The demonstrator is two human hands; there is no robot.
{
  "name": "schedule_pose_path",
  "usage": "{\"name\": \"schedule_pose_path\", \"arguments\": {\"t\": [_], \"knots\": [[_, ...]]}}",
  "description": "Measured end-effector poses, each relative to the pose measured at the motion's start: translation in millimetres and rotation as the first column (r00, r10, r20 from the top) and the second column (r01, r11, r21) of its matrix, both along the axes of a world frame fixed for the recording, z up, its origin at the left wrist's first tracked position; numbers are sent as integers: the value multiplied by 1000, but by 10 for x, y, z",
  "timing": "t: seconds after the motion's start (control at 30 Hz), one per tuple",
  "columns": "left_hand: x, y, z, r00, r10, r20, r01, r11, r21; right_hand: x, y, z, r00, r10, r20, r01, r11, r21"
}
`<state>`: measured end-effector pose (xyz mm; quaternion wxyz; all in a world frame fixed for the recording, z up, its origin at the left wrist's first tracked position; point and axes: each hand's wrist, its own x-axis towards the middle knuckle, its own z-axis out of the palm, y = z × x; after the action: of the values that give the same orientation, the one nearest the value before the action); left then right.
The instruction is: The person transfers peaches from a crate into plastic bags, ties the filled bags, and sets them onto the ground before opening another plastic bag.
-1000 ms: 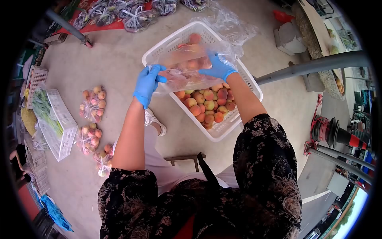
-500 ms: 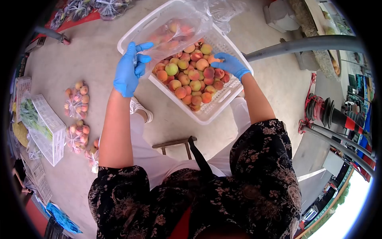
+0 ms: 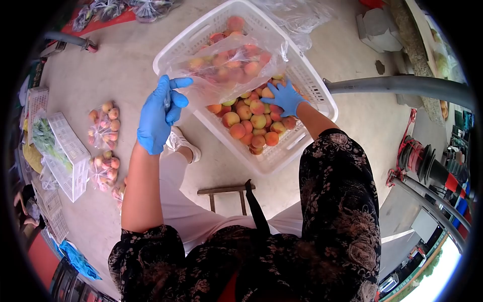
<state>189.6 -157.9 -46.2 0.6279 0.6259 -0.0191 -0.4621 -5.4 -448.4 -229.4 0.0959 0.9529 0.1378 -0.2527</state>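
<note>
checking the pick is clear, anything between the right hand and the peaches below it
Nothing visible: the right hand is spread over uncovered peaches. The clear plastic bag overlies only peaches farther up the white crate.

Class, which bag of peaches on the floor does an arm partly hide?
The bag lowest in the picture: the left forearm partly covers it, but not the other bags.

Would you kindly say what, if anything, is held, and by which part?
The left hand appears to hold the plastic bag by its left edge; the right hand, spread over peaches, shows no clear hold.
</note>
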Motion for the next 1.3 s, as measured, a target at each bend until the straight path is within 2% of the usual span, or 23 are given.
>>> {"name": "schedule_pose_path", "arguments": {"t": [0.1,0.13,0.23,0.33,0.43,0.47,0.57,0.67,0.73,0.8,0.87,0.97,1.07,1.1,1.13,1.17,1.2,1.3], "knots": [[-6,25,28,1000,4,0,-4,1000,-17,-97,-49,-67,998,-45,-53,51,992,115],[-20,30,29,1000,5,-3,-5,1000,-17,-124,-85,-67,999,-48,4,47,986,160],[-30,35,34,1000,13,4,-13,1000,-8,-23,-104,-122,1000,-21,15,18,982,190],[-53,37,46,1000,9,20,-9,1000,9,67,-107,-58,998,-5,-58,19,968,249],[-32,-25,18,1000,2,19,-2,1000,-2,134,-95,14,985,-26,-170,69,964,257],[-26,-32,0,1000,-3,17,3,1000,-13,88,-86,-57,990,-55,-131,91,955,281],[-24,-64,36,999,26,19,-25,1000,-7,104,82,25,969,-151,-194,183,970,160],[-47,-22,26,1000,27,14,-27,1000,-12,157,107,18,943,-243,-229,296,925,236],[-43,3,6,1000,4,24,-4,1000,-14,201,85,-133,882,-358,-307,431,875,218],[-14,20,-28,999,-20,50,20,1000,-4,217,142,-120,862,-401,-310,463,871,162],[-1,15,-22,997,-26,68,26,1000,9,203,247,48,897,-368,-246,394,916,69],[7,38,-12,992,-55,117,53,998,16,134,236,151,850,-466,-247,512,842,173],[-73,80,20,985,-85,148,80,996,39,-30,216,449,565,-783,-260,786,416,457],[-91,102,44,983,-95,159,87,995,56,-108,205,536,494,-741,-455,789,162,593],[-111,128,47,981,-111,156,102,993,63,-212,209,624,442,-634,-634,754,-121,646],[-127,145,30,980,-125,155,116,991,70,-296,250,705,417,-475,-775,683,-399,612],[-146,166,24,978,-137,155,127,989,75,-385,347,783,413,-309,-857,572,-644,508],[-184,205,64,974,-195,118,183,977,108,-77,747,1344,601,90,-794,487,-829,275]]}}
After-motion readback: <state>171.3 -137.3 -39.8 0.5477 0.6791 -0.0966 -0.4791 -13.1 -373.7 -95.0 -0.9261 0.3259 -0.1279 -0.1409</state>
